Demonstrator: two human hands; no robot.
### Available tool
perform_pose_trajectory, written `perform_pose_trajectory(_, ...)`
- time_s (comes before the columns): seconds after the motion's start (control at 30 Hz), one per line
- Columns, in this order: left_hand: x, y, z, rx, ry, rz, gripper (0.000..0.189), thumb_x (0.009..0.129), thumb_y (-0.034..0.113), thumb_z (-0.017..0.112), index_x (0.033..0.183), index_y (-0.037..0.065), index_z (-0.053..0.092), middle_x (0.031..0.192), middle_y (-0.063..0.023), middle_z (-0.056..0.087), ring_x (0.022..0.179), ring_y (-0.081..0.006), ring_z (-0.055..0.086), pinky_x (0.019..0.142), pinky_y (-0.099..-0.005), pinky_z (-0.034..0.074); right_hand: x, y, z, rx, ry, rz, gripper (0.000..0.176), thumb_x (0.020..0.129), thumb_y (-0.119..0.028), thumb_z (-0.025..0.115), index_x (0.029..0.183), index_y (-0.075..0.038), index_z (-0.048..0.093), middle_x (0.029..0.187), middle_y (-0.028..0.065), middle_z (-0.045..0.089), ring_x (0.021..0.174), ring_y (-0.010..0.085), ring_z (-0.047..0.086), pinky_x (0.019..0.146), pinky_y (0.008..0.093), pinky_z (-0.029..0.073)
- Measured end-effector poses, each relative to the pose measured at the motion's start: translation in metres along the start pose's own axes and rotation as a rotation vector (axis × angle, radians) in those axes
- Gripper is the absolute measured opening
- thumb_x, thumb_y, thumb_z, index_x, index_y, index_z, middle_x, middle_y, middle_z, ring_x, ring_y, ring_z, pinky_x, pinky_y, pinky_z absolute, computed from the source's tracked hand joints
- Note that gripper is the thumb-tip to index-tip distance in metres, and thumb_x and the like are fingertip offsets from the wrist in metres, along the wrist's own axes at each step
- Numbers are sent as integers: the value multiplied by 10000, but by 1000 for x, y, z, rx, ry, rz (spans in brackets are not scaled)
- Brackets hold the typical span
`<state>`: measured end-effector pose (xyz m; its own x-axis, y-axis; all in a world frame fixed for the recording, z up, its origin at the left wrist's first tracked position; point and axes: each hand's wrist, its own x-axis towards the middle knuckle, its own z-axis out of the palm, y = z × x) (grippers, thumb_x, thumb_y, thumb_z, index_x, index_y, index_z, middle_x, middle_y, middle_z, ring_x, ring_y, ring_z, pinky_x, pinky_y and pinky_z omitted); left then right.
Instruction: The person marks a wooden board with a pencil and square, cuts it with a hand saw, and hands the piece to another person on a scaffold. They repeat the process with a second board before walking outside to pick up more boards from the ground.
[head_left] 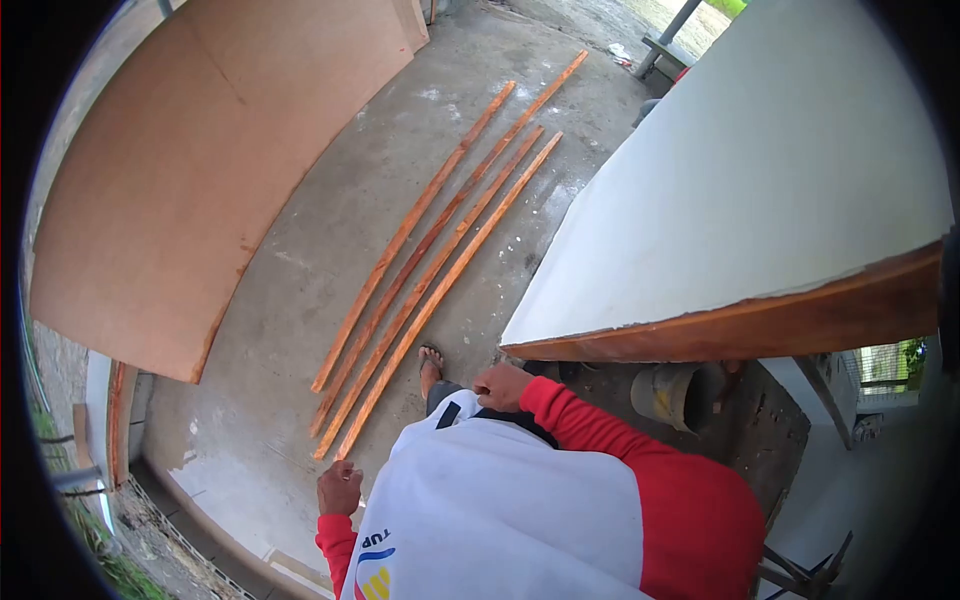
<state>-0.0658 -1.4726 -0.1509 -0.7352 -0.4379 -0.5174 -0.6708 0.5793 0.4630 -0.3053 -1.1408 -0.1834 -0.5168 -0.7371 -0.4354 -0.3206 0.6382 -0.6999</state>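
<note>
My right hand [502, 387] is closed at my waist, by the black band [518, 418] at the hem of my white shirt [500, 500]. Whatever its fingers hold, if anything, is hidden. Hanging at my left side, my left hand [340, 488] has its fingers loosely bent and a little apart, with nothing seen in it. It is nearest to the lower ends of several long reddish-brown wood strips [440, 265]. They lie roughly side by side on the concrete floor, with small gaps between them, and neither hand appears to touch them.
A large brown plywood sheet [180, 180] is at the left. At the right, a large white panel [750, 170] with a brown wooden edge [760, 320] juts toward me. Beneath it a dirty bucket [670, 395] lies tipped. My sandaled foot [430, 365] is beside the strips.
</note>
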Motion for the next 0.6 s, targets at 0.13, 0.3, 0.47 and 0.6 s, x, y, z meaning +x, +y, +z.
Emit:
perform_pose_trajectory(0.13, 76, -31, 7, -48, -128, -36, 243, 775, 197, 702, 946, 24, 702, 845, -175, 711, 786, -284, 704, 731, -371, 549, 83, 6, -32, 83, 154, -78, 175, 802, -199, 606, 845, -32, 635, 763, 175, 640, 733, 351, 626, 683, 438, 478)
perform_pose_trajectory(0.3, 159, -120, -3, 74, -159, -61, 230, 768, 228, 700, 879, 29, 724, 810, -172, 714, 758, -292, 708, 717, -378, 556, 165, -2, -91, 195, 270, -82, 174, 825, -201, 578, 829, -33, 624, 777, 168, 644, 725, 356, 621, 672, 459, 473)
perform_pose_trajectory(0.47, 251, -51, -83, 77, -162, -112, 277, 725, 232, 667, 836, -15, 726, 789, -196, 709, 743, -301, 708, 734, -379, 559, 222, 7, -154, 147, 190, 80, 188, 751, -228, 614, 781, -42, 605, 725, 165, 624, 694, 372, 612, 629, 463, 468)
perform_pose_trajectory(0.6, 369, -56, -102, 0, -228, -11, 256, 728, 223, 688, 840, -3, 730, 780, -170, 715, 740, -269, 711, 730, -375, 558, 289, 77, -161, 112, 195, 258, 242, 751, -275, 622, 820, -43, 616, 737, 157, 620, 700, 348, 607, 618, 443, 455)
